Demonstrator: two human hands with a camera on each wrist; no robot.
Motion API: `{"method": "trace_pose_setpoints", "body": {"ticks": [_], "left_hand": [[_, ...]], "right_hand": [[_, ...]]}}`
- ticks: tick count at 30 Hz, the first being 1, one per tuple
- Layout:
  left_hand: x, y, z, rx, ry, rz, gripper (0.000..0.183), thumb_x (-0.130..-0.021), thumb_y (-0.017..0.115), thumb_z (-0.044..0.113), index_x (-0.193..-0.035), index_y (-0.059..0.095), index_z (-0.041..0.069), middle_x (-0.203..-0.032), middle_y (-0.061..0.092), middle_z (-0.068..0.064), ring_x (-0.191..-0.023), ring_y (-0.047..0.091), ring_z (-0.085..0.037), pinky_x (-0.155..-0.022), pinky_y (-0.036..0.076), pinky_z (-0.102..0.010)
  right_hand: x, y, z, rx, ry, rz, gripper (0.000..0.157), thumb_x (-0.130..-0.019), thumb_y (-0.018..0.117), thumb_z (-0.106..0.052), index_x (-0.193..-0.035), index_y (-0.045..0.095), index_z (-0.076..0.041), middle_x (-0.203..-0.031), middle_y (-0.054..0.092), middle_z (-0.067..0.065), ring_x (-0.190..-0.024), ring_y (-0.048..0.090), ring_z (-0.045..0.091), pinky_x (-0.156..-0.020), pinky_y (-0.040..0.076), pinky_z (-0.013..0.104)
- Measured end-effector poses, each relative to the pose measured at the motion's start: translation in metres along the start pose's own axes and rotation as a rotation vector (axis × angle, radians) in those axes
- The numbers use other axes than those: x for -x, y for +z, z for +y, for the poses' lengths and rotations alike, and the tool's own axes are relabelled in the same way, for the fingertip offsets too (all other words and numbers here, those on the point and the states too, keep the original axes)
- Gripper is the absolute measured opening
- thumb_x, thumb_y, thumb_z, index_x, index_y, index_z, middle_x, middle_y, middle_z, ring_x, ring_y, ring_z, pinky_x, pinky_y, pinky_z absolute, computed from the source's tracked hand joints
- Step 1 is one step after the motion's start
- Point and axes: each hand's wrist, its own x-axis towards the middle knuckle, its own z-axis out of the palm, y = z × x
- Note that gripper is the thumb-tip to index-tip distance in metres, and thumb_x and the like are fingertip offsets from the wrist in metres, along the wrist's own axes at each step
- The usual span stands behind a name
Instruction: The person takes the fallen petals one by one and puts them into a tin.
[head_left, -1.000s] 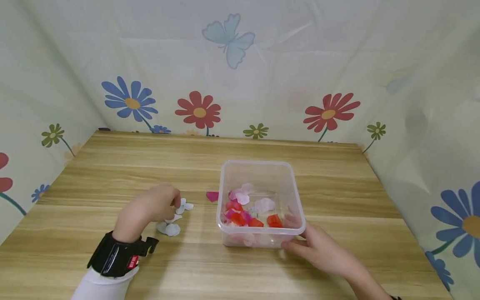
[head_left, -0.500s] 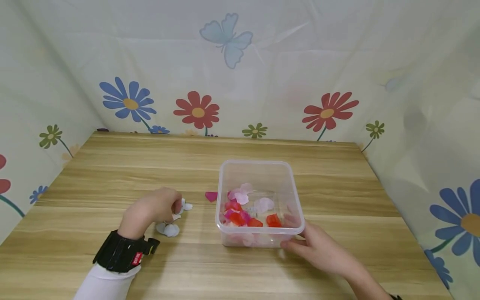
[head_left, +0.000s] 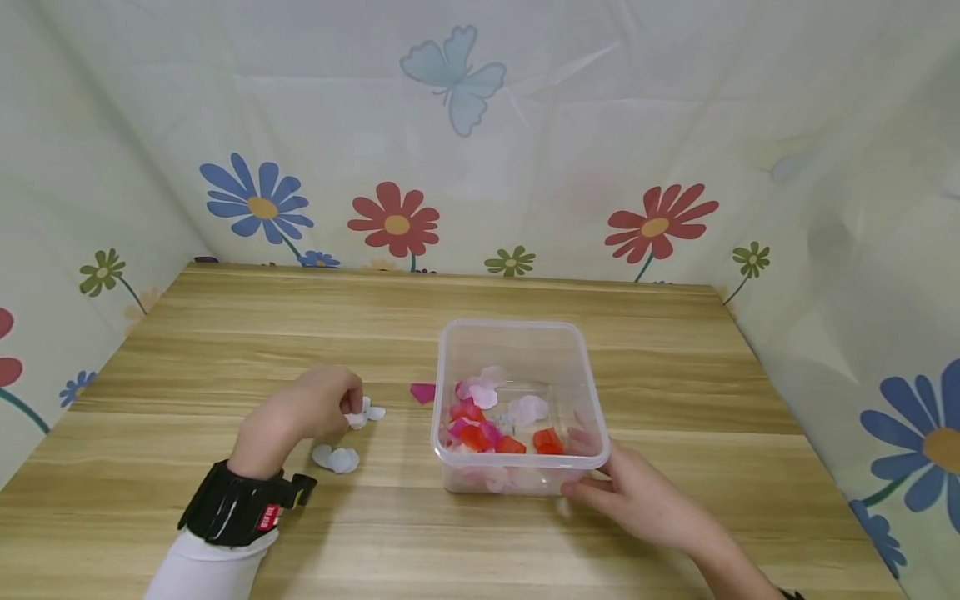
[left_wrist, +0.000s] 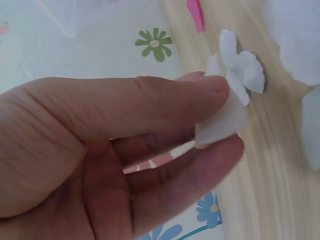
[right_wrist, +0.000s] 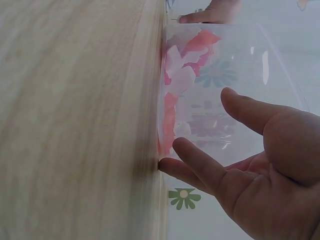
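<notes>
My left hand pinches a white petal between thumb and fingertips, low over the table. Just past the fingertips in the left wrist view lie more white petals. A separate small group of white petals sits nearer the front edge, beside the hand. My right hand rests against the near right corner of a clear plastic box, its fingers extended and thumb apart. Inside the box are red petals, pale pink petals and magenta ones.
One magenta petal lies on the wooden table just left of the box. A flower-printed curtain closes off the back and both sides. A black strap wraps the left wrist.
My left hand has drawn slightly away from the near petals, and the white petal between the two groups has left its spot with it. The right hand and box stay put.
</notes>
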Motion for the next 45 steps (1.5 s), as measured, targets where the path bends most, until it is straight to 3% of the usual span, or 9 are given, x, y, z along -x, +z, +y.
{"method": "trace_pose_setpoints", "body": {"ticks": [4,9,19,25,38,41,45], "left_hand": [[0.000,-0.004,0.004,0.000,0.036,0.065,0.019,-0.080,0.065,-0.010,-0.088,0.063,0.007,-0.078,0.051,-0.002,-0.073,0.049,-0.018,-0.060,0.040,-0.027],[-0.001,-0.007,0.011,0.007,0.121,0.223,0.014,-0.085,0.071,-0.005,-0.091,0.066,0.007,-0.078,0.055,0.001,-0.073,0.052,-0.017,-0.063,0.044,-0.025],[0.006,-0.010,0.039,0.016,0.245,0.523,0.018,-0.082,0.078,0.000,-0.096,0.070,0.008,-0.087,0.062,0.001,-0.077,0.058,-0.015,-0.069,0.051,-0.023],[0.016,-0.009,0.058,0.064,0.382,0.648,0.021,-0.079,0.081,0.000,-0.096,0.071,0.008,-0.092,0.064,0.003,-0.081,0.062,-0.011,-0.073,0.052,-0.021],[0.011,0.002,0.090,0.119,0.663,0.708,0.025,-0.076,0.082,-0.003,-0.097,0.072,0.006,-0.094,0.064,0.002,-0.085,0.065,-0.010,-0.077,0.049,-0.016],[0.010,0.007,0.095,0.109,0.719,0.693,0.024,-0.077,0.082,-0.001,-0.097,0.072,0.006,-0.095,0.063,0.001,-0.085,0.065,-0.011,-0.079,0.048,-0.014],[0.009,0.011,0.100,0.092,0.745,0.649,0.026,-0.077,0.083,0.002,-0.100,0.072,0.008,-0.098,0.062,0.002,-0.087,0.064,-0.010,-0.081,0.046,-0.012]], "right_hand": [[0.000,0.000,0.000,0.000,0.002,0.002,0.059,-0.093,0.070,-0.024,-0.138,0.045,0.005,-0.138,0.048,0.021,-0.125,0.049,0.035,-0.097,0.040,0.024],[0.000,0.000,0.000,0.004,0.012,0.002,0.060,-0.093,0.071,-0.025,-0.138,0.046,0.005,-0.138,0.048,0.020,-0.126,0.049,0.034,-0.097,0.039,0.024],[-0.001,0.000,-0.002,-0.015,0.004,-0.003,0.059,-0.093,0.070,-0.023,-0.138,0.045,0.006,-0.137,0.050,0.019,-0.125,0.050,0.035,-0.098,0.039,0.024],[0.000,0.000,-0.002,-0.015,0.012,-0.008,0.059,-0.094,0.070,-0.023,-0.139,0.044,0.006,-0.138,0.049,0.020,-0.125,0.049,0.035,-0.097,0.040,0.024],[0.001,0.001,-0.001,0.001,-0.002,0.011,0.062,-0.094,0.070,-0.023,-0.141,0.043,0.007,-0.135,0.052,0.016,-0.124,0.051,0.034,-0.098,0.037,0.023],[0.001,0.002,-0.001,-0.004,-0.010,0.012,0.062,-0.094,0.069,-0.021,-0.142,0.042,0.008,-0.136,0.051,0.017,-0.124,0.051,0.034,-0.099,0.037,0.022],[0.001,0.001,0.000,-0.017,-0.011,0.010,0.060,-0.093,0.070,-0.019,-0.141,0.044,0.005,-0.135,0.053,0.014,-0.122,0.054,0.030,-0.099,0.038,0.022]]}}
